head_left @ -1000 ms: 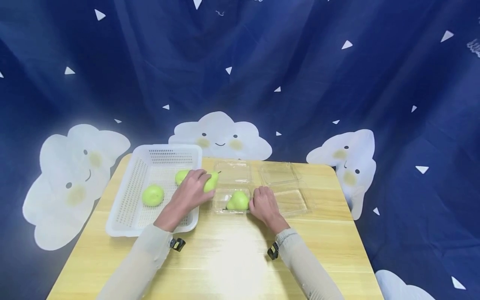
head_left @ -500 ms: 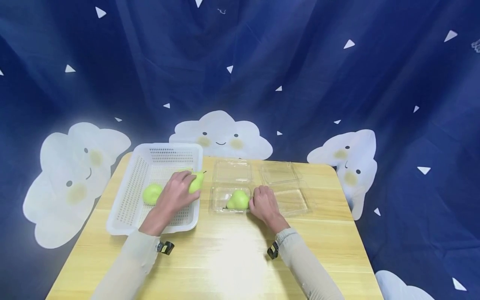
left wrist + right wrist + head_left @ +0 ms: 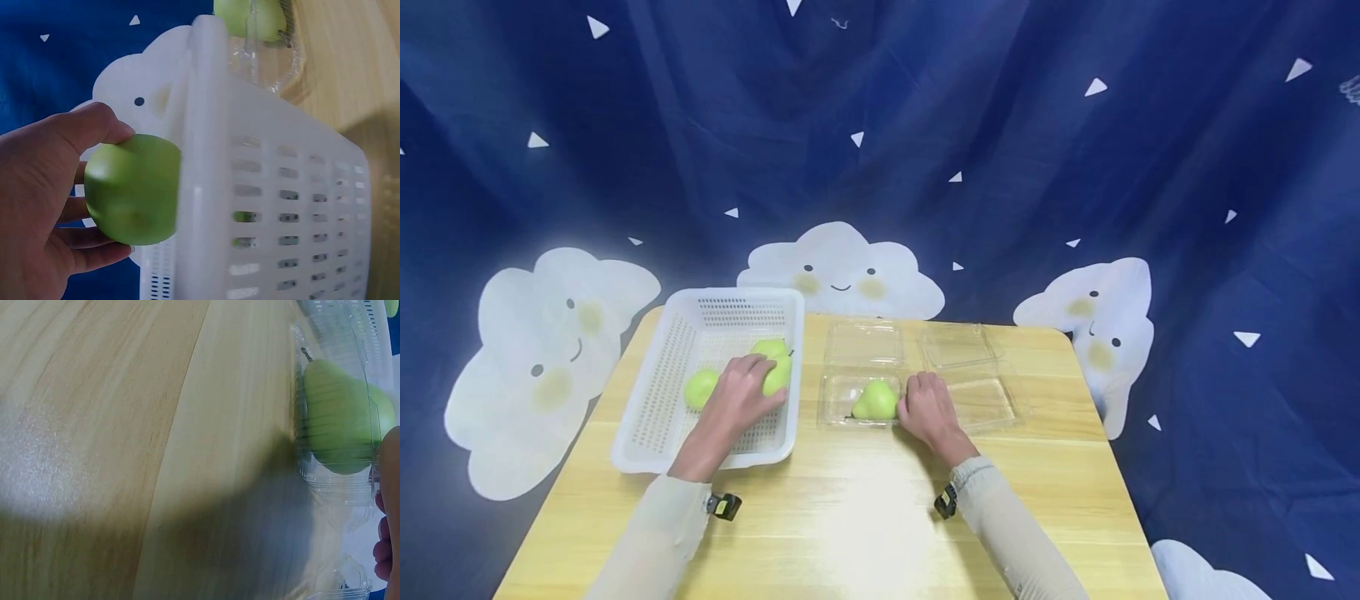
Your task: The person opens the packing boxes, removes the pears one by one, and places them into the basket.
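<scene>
My left hand (image 3: 739, 392) grips a green pear (image 3: 134, 190) between thumb and fingers, just inside the right rim of a white perforated basket (image 3: 206, 144). Another pear (image 3: 769, 347) lies in the basket behind the held one, and a round green fruit (image 3: 701, 389) sits to the left, partly covered by my hand. On the table, a clear plastic clamshell box (image 3: 838, 404) contains a pear (image 3: 337, 419) on its side. My right hand (image 3: 928, 408) holds that box's right edge with curled fingers; the fingertips are mostly hidden.
A second clear clamshell box (image 3: 988, 400) lies open to the right of my right hand. The first box's lid (image 3: 865, 342) is folded back toward the table's far edge. A dark blue curtain (image 3: 880, 167) hangs behind the wooden table (image 3: 820, 517).
My left hand, with the pear in it, has moved left from the gap beside the clamshell box to inside the basket's right side. My right hand has stayed in place.
</scene>
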